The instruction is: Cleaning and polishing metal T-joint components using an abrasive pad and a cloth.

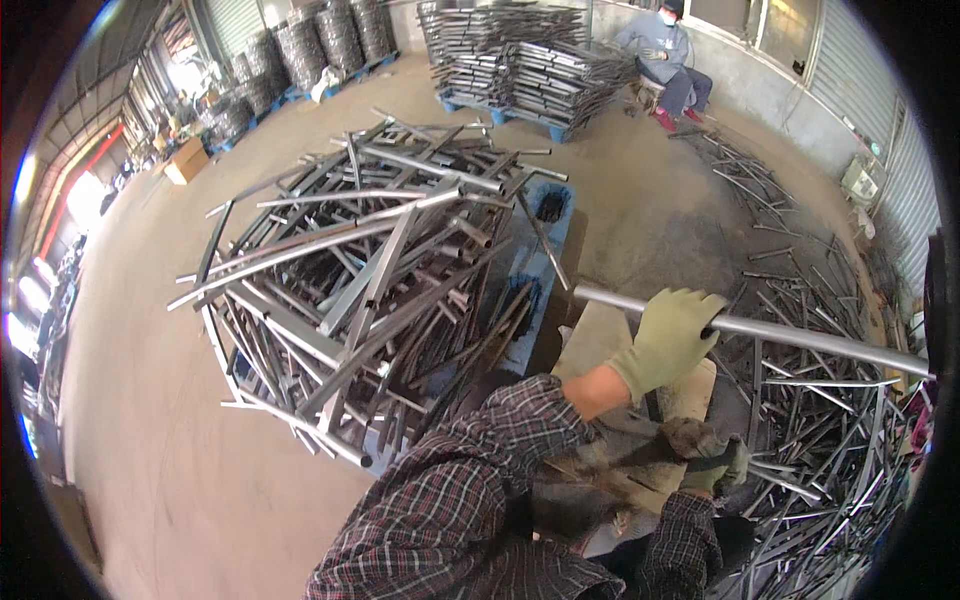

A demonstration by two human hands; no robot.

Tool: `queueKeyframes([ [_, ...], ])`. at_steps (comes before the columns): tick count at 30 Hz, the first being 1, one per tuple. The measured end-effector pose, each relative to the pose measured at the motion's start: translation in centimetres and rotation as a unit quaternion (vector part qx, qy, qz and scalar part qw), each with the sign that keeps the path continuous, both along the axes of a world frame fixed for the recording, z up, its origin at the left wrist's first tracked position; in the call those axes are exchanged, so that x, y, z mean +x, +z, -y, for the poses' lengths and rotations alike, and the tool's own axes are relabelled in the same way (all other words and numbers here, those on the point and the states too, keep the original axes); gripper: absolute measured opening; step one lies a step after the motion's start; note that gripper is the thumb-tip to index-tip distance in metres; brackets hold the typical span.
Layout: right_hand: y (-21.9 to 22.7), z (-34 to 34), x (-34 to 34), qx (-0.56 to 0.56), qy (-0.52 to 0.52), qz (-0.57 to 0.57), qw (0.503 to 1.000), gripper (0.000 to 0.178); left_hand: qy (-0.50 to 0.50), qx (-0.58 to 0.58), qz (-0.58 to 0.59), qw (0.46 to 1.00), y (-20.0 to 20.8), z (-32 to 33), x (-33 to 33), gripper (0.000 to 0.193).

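My left hand [672,338], in a pale yellow-green glove, is closed around a long grey metal tube [815,341]. The tube runs from just left of the glove to the right edge of the view. Lower down, my right hand [712,468] wears a soiled glove and is curled around something dark that I cannot make out. Beneath the hands lies a pale board [595,345], with a dark, dusty work surface [590,500] closer to me.
A tangled heap of metal tubes [390,250] rests on a blue pallet [545,270] at left. More cut tubes [820,430] cover the floor at right. Behind stand stacked tubes [520,70], wrapped bundles [300,50] and a cardboard box [186,161]. A seated person [660,55] is at the far wall.
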State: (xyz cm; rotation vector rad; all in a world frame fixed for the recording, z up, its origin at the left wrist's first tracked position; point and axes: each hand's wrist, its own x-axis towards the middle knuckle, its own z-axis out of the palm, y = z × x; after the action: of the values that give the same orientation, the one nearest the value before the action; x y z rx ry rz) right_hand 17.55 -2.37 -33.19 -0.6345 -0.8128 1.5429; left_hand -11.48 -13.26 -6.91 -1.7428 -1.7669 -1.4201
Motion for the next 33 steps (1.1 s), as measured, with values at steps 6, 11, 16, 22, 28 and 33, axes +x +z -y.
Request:
queueKeyframes([
  [6,-4.3,-2.5,4.0,0.03,0.112,-0.081,0.99,0.036,0.007,-0.006,0.091,0.996,-2.1,1.3,-0.7,0.031],
  [11,-2.0,-2.6,5.8,-0.001,0.018,-0.085,0.996,0.023,0.032,-0.045,0.196,0.979,-2.0,0.5,-1.2,0.028],
  [16,10.8,-3.7,6.1,0.065,-0.027,-0.061,0.996,0.023,0.023,0.038,0.454,0.89,-7.2,-2.6,-6.3,0.012],
  [22,31.2,-3.9,0.2,0.387,-0.325,0.305,0.807,0.015,-0.125,0.054,0.732,0.668,-10.1,-3.5,-5.6,0.022],
  [28,32.5,-1.8,-0.2,0.369,-0.368,0.291,0.802,0.034,-0.134,0.056,0.703,0.696,-8.9,-2.7,-4.3,0.015],
  [33,27.2,-1.4,0.6,0.446,-0.368,0.34,0.741,0.026,-0.124,-0.026,0.596,0.793,-4.5,-0.4,-5.1,0.018],
])
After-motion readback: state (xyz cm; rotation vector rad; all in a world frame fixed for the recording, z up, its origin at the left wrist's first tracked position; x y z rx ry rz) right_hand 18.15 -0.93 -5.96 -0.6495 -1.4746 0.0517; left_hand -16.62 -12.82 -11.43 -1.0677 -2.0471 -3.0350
